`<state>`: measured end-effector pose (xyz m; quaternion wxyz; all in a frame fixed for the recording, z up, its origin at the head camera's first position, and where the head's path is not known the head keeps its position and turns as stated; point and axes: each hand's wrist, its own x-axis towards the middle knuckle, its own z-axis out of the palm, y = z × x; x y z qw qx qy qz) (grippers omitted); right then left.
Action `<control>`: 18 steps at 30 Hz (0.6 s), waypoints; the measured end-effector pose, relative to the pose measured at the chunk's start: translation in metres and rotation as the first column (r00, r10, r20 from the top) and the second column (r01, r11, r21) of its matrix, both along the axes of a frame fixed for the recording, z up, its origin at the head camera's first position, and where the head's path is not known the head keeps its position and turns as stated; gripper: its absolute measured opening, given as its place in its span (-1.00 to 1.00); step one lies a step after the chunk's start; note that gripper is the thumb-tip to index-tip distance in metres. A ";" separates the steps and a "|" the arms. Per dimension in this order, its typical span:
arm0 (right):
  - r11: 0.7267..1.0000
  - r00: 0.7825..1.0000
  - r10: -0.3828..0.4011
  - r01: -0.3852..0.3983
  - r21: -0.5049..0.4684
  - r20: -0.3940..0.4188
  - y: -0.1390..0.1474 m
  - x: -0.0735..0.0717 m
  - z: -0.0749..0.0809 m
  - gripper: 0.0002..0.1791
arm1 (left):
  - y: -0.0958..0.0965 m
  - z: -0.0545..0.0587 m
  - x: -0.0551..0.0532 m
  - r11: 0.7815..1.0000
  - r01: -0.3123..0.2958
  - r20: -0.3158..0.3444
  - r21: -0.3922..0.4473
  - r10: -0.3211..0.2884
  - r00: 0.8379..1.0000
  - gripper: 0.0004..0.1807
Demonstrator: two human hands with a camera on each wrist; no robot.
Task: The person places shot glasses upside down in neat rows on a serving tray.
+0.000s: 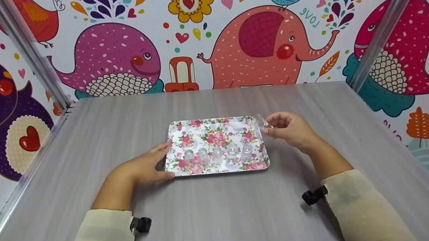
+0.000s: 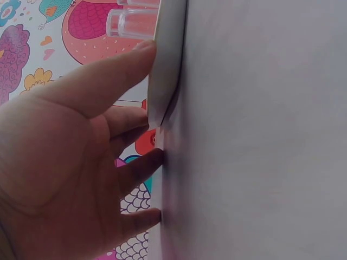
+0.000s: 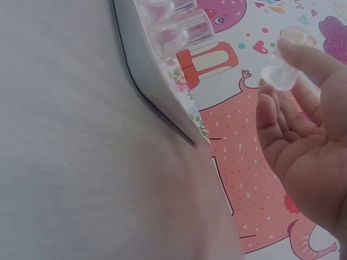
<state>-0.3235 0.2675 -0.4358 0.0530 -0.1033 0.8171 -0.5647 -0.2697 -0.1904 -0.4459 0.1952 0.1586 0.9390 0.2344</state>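
Note:
A white tray with pink roses (image 1: 203,127) lies on the table. Along its near half stand several small clear cups (image 1: 217,155) in a row. My left hand (image 1: 146,165) rests at the tray's left end, thumb by the near corner. In the left wrist view, the thumb (image 2: 108,78) touches the tray's rim and the other fingers reach fairly straight toward the edge and tabletop. Beside the tray's right edge, my right hand (image 1: 292,131) pinches another small clear cup (image 1: 263,122). The right wrist view shows that cup (image 3: 281,75) held tilted between thumb and fingertips.
The grey wood-grain table (image 1: 227,214) spreads around the tray. Walls printed with cartoon animals (image 1: 259,48) enclose it at the back and sides, with metal posts (image 1: 34,57) at the corners. Each sleeve carries a small black wrist camera (image 1: 142,225).

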 end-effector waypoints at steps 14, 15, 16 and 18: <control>0.989 0.998 0.070 -0.068 0.135 -0.008 -0.004 0.005 0.001 -0.55 | 0.000 -0.001 0.000 1.000 0.000 0.000 -0.009 0.000 1.000 0.10; 0.986 0.997 0.083 -0.082 0.147 -0.001 -0.004 0.005 0.001 -0.54 | 0.000 -0.001 0.000 1.000 -0.001 0.000 -0.010 0.001 1.000 0.10; 0.983 0.995 0.095 -0.094 0.160 0.003 -0.005 0.005 0.000 -0.52 | 0.000 -0.001 0.000 1.000 -0.003 0.000 -0.010 0.003 1.000 0.10; 0.975 0.993 0.121 -0.121 0.184 0.012 -0.006 0.004 -0.002 -0.50 | 0.000 -0.001 0.000 1.000 -0.004 0.001 -0.012 0.004 1.000 0.10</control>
